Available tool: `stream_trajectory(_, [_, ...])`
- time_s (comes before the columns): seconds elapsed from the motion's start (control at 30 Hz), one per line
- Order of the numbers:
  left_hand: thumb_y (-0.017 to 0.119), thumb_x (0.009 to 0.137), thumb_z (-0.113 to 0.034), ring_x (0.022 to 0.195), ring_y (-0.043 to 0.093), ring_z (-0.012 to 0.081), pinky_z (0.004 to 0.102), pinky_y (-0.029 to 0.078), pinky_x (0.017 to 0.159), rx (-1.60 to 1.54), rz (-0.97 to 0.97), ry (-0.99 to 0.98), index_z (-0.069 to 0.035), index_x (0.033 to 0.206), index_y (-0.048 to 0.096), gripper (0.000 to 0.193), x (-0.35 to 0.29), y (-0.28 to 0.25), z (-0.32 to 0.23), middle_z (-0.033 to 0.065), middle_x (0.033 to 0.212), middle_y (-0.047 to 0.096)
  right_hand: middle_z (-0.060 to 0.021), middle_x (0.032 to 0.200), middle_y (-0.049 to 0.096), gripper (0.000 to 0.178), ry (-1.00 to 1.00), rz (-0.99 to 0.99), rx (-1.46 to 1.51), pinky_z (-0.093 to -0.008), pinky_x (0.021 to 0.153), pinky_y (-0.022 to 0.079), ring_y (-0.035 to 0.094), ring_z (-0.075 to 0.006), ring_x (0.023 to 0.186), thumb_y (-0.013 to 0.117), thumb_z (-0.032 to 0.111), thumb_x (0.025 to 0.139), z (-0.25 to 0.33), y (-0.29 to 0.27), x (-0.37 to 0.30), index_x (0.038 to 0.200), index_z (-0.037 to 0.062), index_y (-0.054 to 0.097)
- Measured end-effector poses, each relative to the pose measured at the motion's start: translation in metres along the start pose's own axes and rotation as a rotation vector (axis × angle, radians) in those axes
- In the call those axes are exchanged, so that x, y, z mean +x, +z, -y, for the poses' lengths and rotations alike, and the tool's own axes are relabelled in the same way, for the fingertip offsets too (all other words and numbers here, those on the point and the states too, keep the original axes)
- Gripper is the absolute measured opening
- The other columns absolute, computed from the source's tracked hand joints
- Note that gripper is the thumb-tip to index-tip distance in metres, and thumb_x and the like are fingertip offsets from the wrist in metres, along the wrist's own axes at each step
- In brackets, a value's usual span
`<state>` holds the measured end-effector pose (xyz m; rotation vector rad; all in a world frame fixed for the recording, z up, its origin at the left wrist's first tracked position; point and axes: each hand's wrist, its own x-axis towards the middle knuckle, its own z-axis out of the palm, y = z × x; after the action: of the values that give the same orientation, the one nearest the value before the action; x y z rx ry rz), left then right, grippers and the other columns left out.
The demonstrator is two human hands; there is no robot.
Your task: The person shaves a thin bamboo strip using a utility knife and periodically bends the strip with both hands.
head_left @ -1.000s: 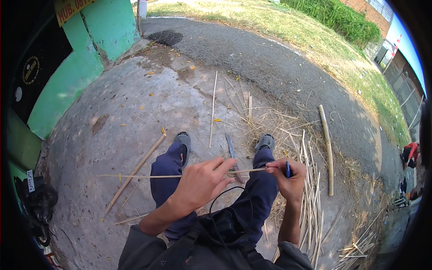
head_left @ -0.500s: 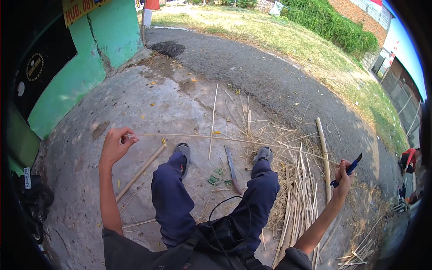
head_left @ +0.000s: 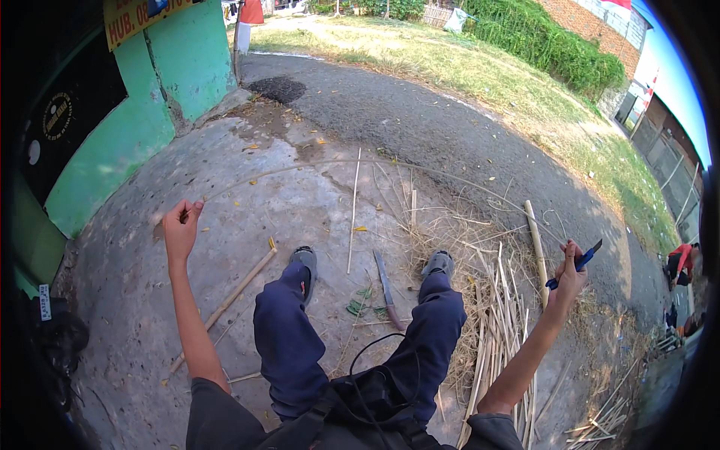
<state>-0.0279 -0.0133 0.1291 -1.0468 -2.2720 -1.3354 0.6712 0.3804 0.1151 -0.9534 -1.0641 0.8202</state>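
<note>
Two bare hands hold one thin bamboo strip between them: the left hand [head_left: 182, 225] pinches its left end between thumb and fingers, and the right hand [head_left: 568, 281] grips the right end together with one blue cutter knife [head_left: 584, 261], its dark blade pointing far right. Two thick bamboo poles lie on the ground, one left [head_left: 225, 307], one right [head_left: 537, 247]; one machete [head_left: 385, 283] lies between two shoes [head_left: 304, 264], and one loose stick [head_left: 354, 217] lies farther off. Two heaps of split strips, too tangled to count, sit at right, a larger [head_left: 495, 330] and a smaller [head_left: 600, 424]. Red lettering marks a yellow sign [head_left: 142, 19] far left; a black panel [head_left: 75, 112] bears a round yellowish emblem, and a small white plate [head_left: 46, 302] nearer has dark characters. The thin bamboo strip [head_left: 397, 162] runs left to right above the ground, its long axis bowed toward the far side, the right end slightly nearer than the left.
</note>
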Motion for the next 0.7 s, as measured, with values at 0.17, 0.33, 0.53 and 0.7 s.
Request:
stream_trajectory(0.17, [0.07,0.1,-0.055,0.06,0.033,0.0085,0.0308,0.029,0.056,-0.077,-0.085,-0.166,-0.003,0.068,0.052,0.064,0.025,0.078,-0.009,-0.0036,0.06,0.038,-0.0123,0.102,0.08,0.034,-0.303,0.061,-0.128,-0.0343,0.09,0.056,0.073,-0.0151,0.104,0.076,0.028,0.102,-0.019,0.118,-0.022,0.119,-0.0012,0.077])
stream_trajectory(0.33, [0.069,0.096,-0.065,0.058,0.039,0.0105,0.0324,0.033,0.057,-0.216,-0.108,-0.311,-0.004,0.064,0.058,0.07,0.048,0.142,-0.021,-0.0018,0.057,0.045,-0.0129,0.095,0.08,0.03,-0.36,-0.14,-0.582,-0.0347,0.078,0.055,0.073,-0.0176,0.087,0.081,0.031,0.095,-0.05,0.177,-0.007,0.109,0.0041,0.082])
stream_trajectory(0.53, [0.071,0.096,-0.063,0.057,0.041,0.0102,0.0315,0.034,0.057,-0.16,-0.138,-0.33,-0.006,0.064,0.06,0.067,0.052,0.194,0.003,-0.0024,0.057,0.046,-0.008,0.075,0.074,0.03,-0.321,-0.216,-0.668,-0.0378,0.063,0.05,0.065,-0.0216,0.063,0.087,0.035,0.089,-0.114,0.201,0.002,0.094,0.0052,0.083])
stream_trajectory(0.7, [0.064,0.104,-0.058,0.055,0.037,0.0085,0.0256,0.032,0.055,-0.456,0.028,-0.454,-0.009,0.068,0.057,0.061,0.041,0.23,-0.007,-0.0047,0.062,0.046,-0.003,0.071,0.073,0.024,-0.289,-0.187,-0.523,-0.0311,0.059,0.045,0.059,-0.0102,0.061,0.088,0.027,0.089,-0.137,0.222,-0.005,0.091,0.0031,0.083])
